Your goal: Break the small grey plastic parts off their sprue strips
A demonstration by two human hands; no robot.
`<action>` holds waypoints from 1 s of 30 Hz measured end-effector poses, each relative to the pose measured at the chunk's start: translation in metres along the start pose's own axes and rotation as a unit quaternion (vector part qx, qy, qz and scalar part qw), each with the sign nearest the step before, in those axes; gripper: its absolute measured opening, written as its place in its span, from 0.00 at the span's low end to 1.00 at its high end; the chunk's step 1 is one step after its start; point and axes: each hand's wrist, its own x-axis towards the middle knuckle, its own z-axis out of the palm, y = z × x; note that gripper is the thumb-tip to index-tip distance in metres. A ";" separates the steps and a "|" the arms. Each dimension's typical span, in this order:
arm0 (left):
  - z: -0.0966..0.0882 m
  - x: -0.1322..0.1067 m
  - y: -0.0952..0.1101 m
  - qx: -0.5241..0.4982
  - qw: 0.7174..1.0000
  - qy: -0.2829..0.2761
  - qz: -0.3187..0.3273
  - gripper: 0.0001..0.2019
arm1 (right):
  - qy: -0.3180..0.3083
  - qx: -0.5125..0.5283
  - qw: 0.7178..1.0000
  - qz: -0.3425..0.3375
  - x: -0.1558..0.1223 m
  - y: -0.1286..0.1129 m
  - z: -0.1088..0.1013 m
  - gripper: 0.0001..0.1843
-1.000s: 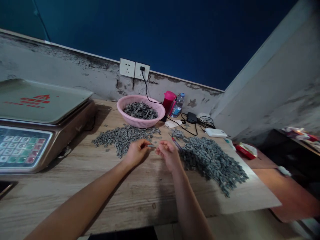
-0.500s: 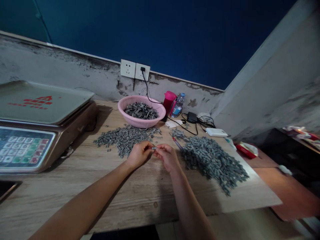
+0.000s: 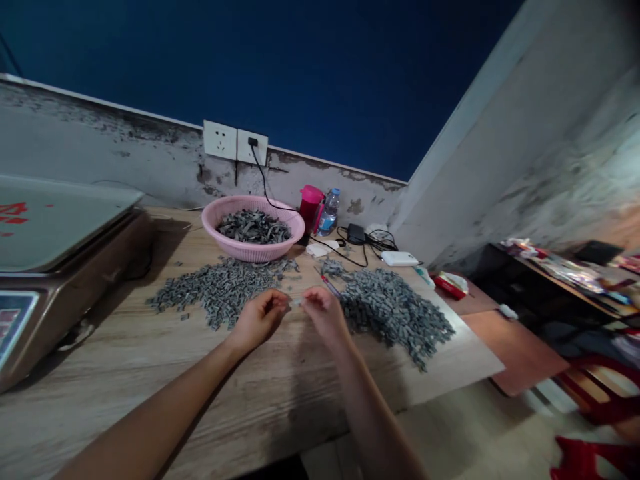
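My left hand (image 3: 259, 320) hovers over the table with thumb and fingers pinched together; whether anything is inside the pinch is hidden. Close by on the right, my right hand (image 3: 325, 313) pinches a small pale grey piece (image 3: 296, 302), blurred, which sticks out toward the left fingertips. Beyond my left hand spreads a loose pile of small grey pieces (image 3: 200, 290). A thicker heap of similar grey pieces (image 3: 400, 313) lies to the right of my right hand. A pen-like tool with a red tip (image 3: 329, 285) rests at that heap's near left edge.
At the back stands a pink basket (image 3: 213, 230) filled with dark grey scraps, beside a red cup (image 3: 310, 207) and a water bottle (image 3: 329, 217). Cables, a black adapter (image 3: 356, 233) and a white device (image 3: 399, 259) lie right of them. A weighing scale (image 3: 75, 267) occupies the left.
My view has turned to the right, so the table things appear further left. My hands, which met at the small piece, are now slightly apart.
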 end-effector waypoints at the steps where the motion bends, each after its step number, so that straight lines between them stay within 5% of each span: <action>1: 0.000 -0.001 0.000 0.019 1.000 -0.001 0.003 0.08 | 0.022 -0.038 0.999 -0.016 0.000 -0.001 -0.017 0.07; 5: 0.000 -0.002 0.001 0.082 0.996 0.018 0.009 0.07 | 0.160 -0.242 0.957 -0.028 0.008 -0.006 -0.100 0.09; 9: 0.001 -0.004 0.000 0.121 0.992 0.009 0.045 0.06 | 0.132 -0.487 0.863 -0.024 0.028 -0.009 -0.139 0.10; 11: 0.001 -0.005 0.000 0.146 0.987 0.013 0.068 0.06 | 0.080 -0.542 0.835 -0.046 0.043 -0.005 -0.129 0.11; 15: -0.002 -0.003 0.001 0.183 0.978 0.067 0.079 0.06 | 0.011 -0.542 0.839 -0.044 0.077 0.013 -0.087 0.09; 20: -0.010 0.002 0.002 0.207 0.970 0.100 0.079 0.07 | 0.014 -0.543 0.840 -0.004 0.103 0.028 -0.062 0.04; 26: -0.012 0.001 0.001 0.247 0.959 0.077 0.116 0.08 | 0.077 -0.538 0.839 -0.020 0.076 0.008 -0.045 0.08; 28: -0.014 0.001 0.002 0.290 0.943 0.077 0.147 0.08 | 0.083 -0.489 0.866 -0.062 0.058 0.003 -0.029 0.09; 30: -0.017 0.002 0.002 0.350 0.919 0.087 0.162 0.08 | 0.076 -0.349 0.929 -0.097 0.040 0.003 -0.010 0.08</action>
